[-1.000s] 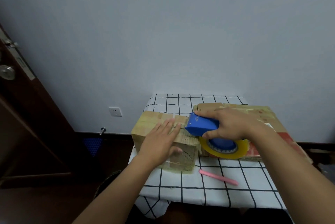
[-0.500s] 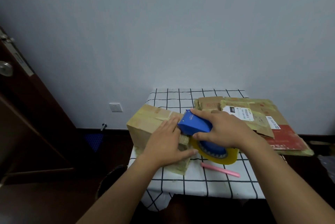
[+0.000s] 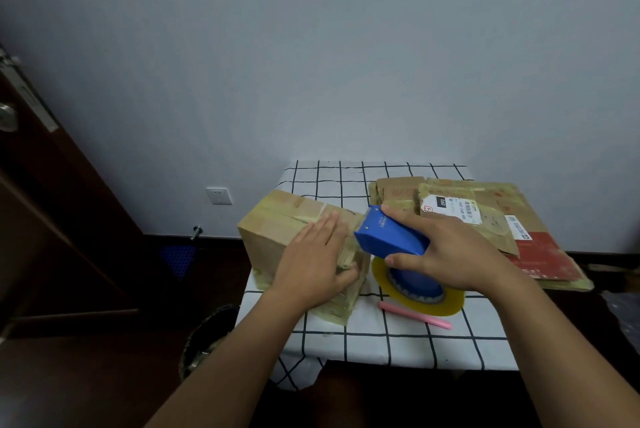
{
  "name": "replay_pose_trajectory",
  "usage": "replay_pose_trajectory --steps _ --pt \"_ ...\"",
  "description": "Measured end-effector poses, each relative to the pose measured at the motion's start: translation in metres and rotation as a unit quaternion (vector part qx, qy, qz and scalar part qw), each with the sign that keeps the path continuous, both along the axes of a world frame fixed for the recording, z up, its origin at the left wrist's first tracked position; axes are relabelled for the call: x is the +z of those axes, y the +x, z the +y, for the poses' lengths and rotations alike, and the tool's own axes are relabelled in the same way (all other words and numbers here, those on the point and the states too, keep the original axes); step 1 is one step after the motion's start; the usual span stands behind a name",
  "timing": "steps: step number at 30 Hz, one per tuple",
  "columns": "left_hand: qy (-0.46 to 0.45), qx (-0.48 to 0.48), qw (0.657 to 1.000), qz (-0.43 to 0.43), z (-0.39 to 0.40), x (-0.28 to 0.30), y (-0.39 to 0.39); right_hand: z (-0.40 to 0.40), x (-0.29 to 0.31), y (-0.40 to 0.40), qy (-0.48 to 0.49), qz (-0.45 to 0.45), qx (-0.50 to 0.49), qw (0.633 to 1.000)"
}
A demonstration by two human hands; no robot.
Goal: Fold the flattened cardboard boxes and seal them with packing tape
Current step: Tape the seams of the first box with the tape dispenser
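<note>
A folded brown cardboard box (image 3: 273, 233) stands at the table's left edge, turned at an angle, its seams covered with old tape. My left hand (image 3: 317, 263) lies flat on its top near corner, thumb hooked over the right side. My right hand (image 3: 446, 251) grips a blue tape dispenser (image 3: 388, 239) with a yellowish tape roll (image 3: 420, 299) under it; the dispenser's nose sits at the box's right top edge. A stack of flattened cardboard boxes (image 3: 491, 219) with shipping labels lies at the right.
The small table has a white cloth with a black grid (image 3: 346, 181). A pink pen-like tool (image 3: 415, 315) lies on it near the front. A dark wooden door (image 3: 41, 219) is at the left, a dark bin (image 3: 207, 337) on the floor beside the table.
The box has turned so its left end swings away from me. The dispenser has slid left and up along the box's right edge, and my left hand has stayed pressed on top.
</note>
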State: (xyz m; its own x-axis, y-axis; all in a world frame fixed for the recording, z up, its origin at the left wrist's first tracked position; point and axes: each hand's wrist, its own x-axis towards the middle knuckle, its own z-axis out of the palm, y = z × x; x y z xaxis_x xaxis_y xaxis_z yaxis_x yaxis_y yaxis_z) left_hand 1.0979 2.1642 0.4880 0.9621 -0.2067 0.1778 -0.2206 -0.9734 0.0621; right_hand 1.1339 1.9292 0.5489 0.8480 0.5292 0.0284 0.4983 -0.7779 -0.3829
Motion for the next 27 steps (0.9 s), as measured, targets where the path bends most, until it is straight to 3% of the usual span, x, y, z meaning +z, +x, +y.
replay_pose_trajectory --steps 8,18,27 --pt "0.006 -0.011 1.000 0.011 0.008 0.003 -0.002 -0.020 -0.005 -0.019 0.024 0.028 -0.010 0.999" --pt "0.014 -0.039 0.999 0.034 0.002 0.010 -0.002 -0.014 -0.019 -0.023 -0.073 0.037 -0.010 0.997" --pt "0.011 -0.078 0.996 0.050 -0.001 0.007 0.002 -0.005 -0.025 -0.017 -0.052 0.057 -0.012 0.997"
